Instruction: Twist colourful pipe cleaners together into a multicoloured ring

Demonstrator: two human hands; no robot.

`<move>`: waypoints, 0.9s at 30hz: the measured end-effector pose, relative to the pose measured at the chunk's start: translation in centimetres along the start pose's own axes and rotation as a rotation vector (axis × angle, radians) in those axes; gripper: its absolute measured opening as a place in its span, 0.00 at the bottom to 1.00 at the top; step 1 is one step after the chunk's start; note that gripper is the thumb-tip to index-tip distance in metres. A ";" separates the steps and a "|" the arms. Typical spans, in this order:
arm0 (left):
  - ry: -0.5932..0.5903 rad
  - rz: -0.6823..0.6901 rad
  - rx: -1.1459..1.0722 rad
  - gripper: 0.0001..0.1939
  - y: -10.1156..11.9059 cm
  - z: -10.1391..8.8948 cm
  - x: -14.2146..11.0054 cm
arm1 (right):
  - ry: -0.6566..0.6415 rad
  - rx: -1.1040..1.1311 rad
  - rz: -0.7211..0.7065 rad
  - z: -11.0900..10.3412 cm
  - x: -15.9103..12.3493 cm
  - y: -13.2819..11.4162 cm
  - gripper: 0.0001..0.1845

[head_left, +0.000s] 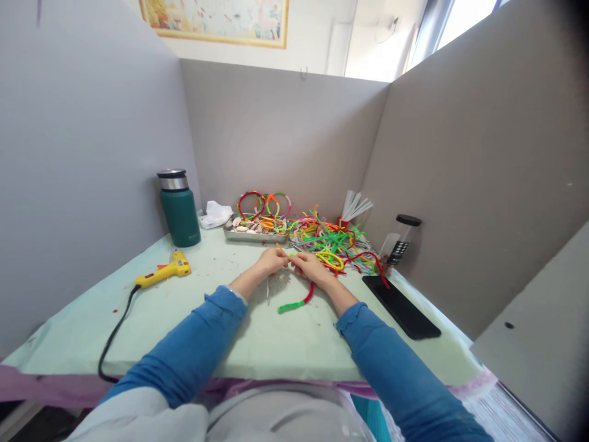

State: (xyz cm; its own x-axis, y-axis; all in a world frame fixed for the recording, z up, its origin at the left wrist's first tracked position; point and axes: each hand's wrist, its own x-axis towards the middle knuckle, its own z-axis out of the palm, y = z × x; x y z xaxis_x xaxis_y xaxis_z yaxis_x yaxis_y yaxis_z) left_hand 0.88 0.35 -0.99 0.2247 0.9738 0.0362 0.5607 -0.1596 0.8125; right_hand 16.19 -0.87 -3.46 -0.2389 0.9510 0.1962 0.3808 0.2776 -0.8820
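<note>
your two blue sleeves (188, 341) reach in over the pale green cloth (257, 353). past the cuffs, one red-and-green fuzzy length (293, 306) lies on the cloth, its red part running up beneath your right hand (310, 267); whether it joins what you hold, you cannot tell. your left hand (271, 261) pinches one orange fuzzy strip (281, 250) between thumb and fingertips, and your right fingertips press together just beside, seemingly on the same piece. the strip sits between your hands, short of the tray. to work it well, set both pinches close together, turn in small, even moves, and leave the loose length clear of your wrist so it does not drag.

counting outward, you have one flat black device (401, 307) at your right, one yellow glue gun (164, 271) at your left, one clear jar (397, 248), one green flask (179, 215), one heap of coloured strips (332, 236) too tangled to count, one metal tray (255, 237), and one tissue pack (216, 215). at least three coloured rings (251, 193) overlap by the tray; several white sticks (353, 206) fan up, not countable. farthest, three grey partitions (285, 129) and one framed picture (221, 42).
</note>
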 end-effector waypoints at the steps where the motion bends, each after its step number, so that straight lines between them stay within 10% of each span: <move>1: -0.010 -0.009 -0.054 0.10 0.2 0.0 -0.1 | -0.003 0.002 -0.001 0.0 0.0 0.0 0.18; 12: -0.052 -0.024 -0.296 0.11 0.9 -0.4 -1.0 | -0.001 -0.001 -0.007 0.0 -0.1 0.1 0.17; 27: 0.045 0.147 0.020 0.09 0.7 -0.7 -0.7 | -0.009 0.006 -0.017 0.1 0.0 0.2 0.18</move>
State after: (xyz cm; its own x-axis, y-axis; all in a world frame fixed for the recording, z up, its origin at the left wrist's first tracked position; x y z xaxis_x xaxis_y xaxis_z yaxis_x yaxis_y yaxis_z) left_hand 0.53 -0.35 -0.01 0.2699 0.9459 0.1802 0.5399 -0.3036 0.7851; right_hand 16.20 -0.86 -3.66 -0.2533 0.9449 0.2076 0.3707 0.2930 -0.8813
